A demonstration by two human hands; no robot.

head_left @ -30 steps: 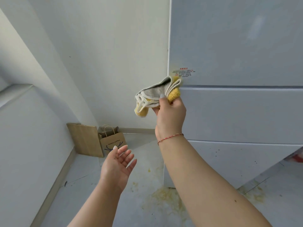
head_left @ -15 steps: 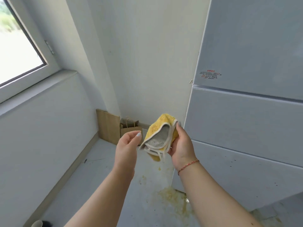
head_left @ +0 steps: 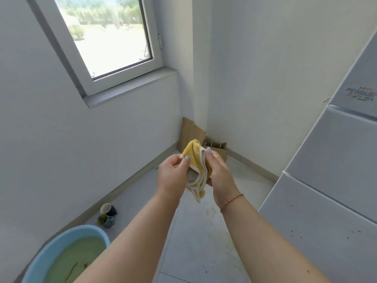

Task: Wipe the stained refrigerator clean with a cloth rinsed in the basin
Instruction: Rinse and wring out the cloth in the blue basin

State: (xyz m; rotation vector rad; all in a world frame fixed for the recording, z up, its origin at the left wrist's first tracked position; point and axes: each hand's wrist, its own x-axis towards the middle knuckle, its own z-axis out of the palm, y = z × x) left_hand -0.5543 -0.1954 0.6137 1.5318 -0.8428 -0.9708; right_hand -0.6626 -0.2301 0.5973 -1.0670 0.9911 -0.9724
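1. head view shows the cloth (head_left: 196, 163) held up in front of the chest between both hands, well above and right of the basin (head_left: 61, 240); i judge it is being refolded or bunched before a rinse, since the basin sits close by.
2. left hand (head_left: 173, 176) pinches the cloth's left edge with thumb and fingers; right hand (head_left: 219, 174) grips its right side, fingers curled round the folds.
3. cloth is yellow terry with a pale grey inner face and white piping, soft and crumpled, a corner hanging down.
4. basin is round, light blue plastic, holding murky greenish water.
5. refrigerator (head_left: 336, 160), far right of the basin, is smooth and pale grey, with dark specks low on its front.
6. two cups (head_left: 107, 215) lie on the floor just beyond the basin.
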